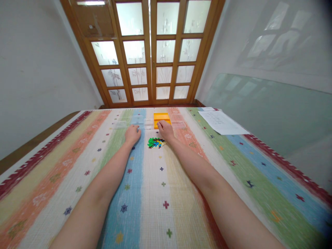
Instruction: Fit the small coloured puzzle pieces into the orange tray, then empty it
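Observation:
My left hand hovers over or rests on the cloth left of a small pile of bricks, its fingers loosely curled, thumb and forefinger slightly apart, nothing visible between them. My right hand is at the front of a yellow tray, fingertips bent together in a pinch. Anything between those fingertips is too small to make out. The bricks are mostly green, with blue, yellow, dark and cream pieces, and lie just nearer to me than both hands.
Clear plastic boxes stand left of the tray, one farthest left and another bluish against the cloth. A further clear box is right of the tray. White paper sheets lie at the back right of the striped tablecloth.

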Demonstrator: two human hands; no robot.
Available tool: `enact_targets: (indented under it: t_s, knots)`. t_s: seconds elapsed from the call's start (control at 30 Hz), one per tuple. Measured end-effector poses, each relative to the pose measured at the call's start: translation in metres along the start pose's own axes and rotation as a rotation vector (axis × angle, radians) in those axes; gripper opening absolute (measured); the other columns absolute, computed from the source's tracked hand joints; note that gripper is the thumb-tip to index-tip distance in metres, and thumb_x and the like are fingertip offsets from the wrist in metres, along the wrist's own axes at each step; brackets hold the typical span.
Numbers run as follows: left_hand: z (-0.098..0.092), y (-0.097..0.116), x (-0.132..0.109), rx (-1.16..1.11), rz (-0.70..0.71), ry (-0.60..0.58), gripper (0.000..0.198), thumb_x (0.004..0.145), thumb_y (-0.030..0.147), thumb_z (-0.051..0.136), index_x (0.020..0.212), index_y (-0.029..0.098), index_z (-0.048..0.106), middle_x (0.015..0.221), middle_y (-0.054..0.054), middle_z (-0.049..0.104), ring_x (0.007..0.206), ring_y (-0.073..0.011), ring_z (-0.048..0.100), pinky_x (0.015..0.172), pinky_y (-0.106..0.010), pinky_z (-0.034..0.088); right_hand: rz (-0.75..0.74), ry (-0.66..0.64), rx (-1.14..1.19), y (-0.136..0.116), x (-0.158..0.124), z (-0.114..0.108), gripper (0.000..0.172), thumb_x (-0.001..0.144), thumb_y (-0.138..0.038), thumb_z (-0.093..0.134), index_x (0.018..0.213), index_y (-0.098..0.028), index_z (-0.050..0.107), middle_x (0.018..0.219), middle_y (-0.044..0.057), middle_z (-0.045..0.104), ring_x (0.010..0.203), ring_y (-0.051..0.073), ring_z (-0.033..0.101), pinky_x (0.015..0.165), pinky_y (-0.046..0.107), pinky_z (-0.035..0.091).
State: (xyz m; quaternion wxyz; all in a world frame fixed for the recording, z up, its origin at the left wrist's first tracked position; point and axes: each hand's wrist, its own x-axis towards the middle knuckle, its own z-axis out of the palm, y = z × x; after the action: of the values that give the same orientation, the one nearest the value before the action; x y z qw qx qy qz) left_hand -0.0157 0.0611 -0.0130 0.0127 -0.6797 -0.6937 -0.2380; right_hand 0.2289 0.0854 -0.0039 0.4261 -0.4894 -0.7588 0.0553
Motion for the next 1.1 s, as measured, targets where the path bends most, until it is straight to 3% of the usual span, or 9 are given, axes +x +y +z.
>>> enact_targets:
  t_s: [0.6,0.77,0.93,1.0,1.1]
  knots:
    - [-0.002,0.006,-0.003,-0.02,0.002,-0.018,0.041,0.099,0.031,0.052,0.135,0.021,0.069,0.13,-0.014,0.068,0.122,-0.0284,0.063,0.102,-0.038,0.048,-0.008,-0.019,-0.023,0.0,0.0,0.0,0.035,0.108,-0.036,0.043,0.09,-0.022,0.068,0.095,0.007,0.072,0.088,0.022,0.062,0.078,0.03,0.041]
    - [-0.008,-0.001,0.005,-0.062,-0.015,0.077,0.043,0.098,0.029,0.051,0.135,0.018,0.068,0.125,-0.014,0.068,0.121,-0.0289,0.061,0.109,-0.04,0.045,-0.009,-0.005,-0.015,0.002,-0.001,0.001,0.033,0.108,-0.036,0.043,0.092,-0.022,0.069,0.095,0.007,0.073,0.089,0.022,0.063,0.078,0.03,0.04]
    - [-0.02,-0.032,0.018,-0.022,-0.143,0.257,0.042,0.097,0.032,0.051,0.133,0.018,0.068,0.134,-0.018,0.062,0.131,-0.0362,0.052,0.114,-0.05,0.042,0.004,-0.005,-0.007,0.003,-0.001,0.001,0.033,0.108,-0.036,0.044,0.092,-0.022,0.069,0.095,0.006,0.073,0.087,0.022,0.063,0.076,0.03,0.04]
    - [-0.026,-0.054,0.022,0.013,-0.134,0.253,0.048,0.094,0.031,0.055,0.139,0.019,0.063,0.147,-0.018,0.054,0.14,-0.0382,0.044,0.118,-0.054,0.038,0.007,-0.012,-0.008,0.003,-0.002,0.002,0.032,0.108,-0.035,0.044,0.093,-0.022,0.069,0.095,0.006,0.073,0.087,0.022,0.063,0.077,0.03,0.041]
    - [-0.034,-0.092,0.028,0.077,-0.105,0.138,0.06,0.089,0.034,0.06,0.147,0.019,0.055,0.159,-0.016,0.047,0.148,-0.0366,0.038,0.124,-0.054,0.032,-0.008,-0.026,0.001,0.004,-0.002,0.004,0.031,0.108,-0.035,0.045,0.095,-0.022,0.07,0.096,0.006,0.073,0.09,0.022,0.063,0.079,0.03,0.042]
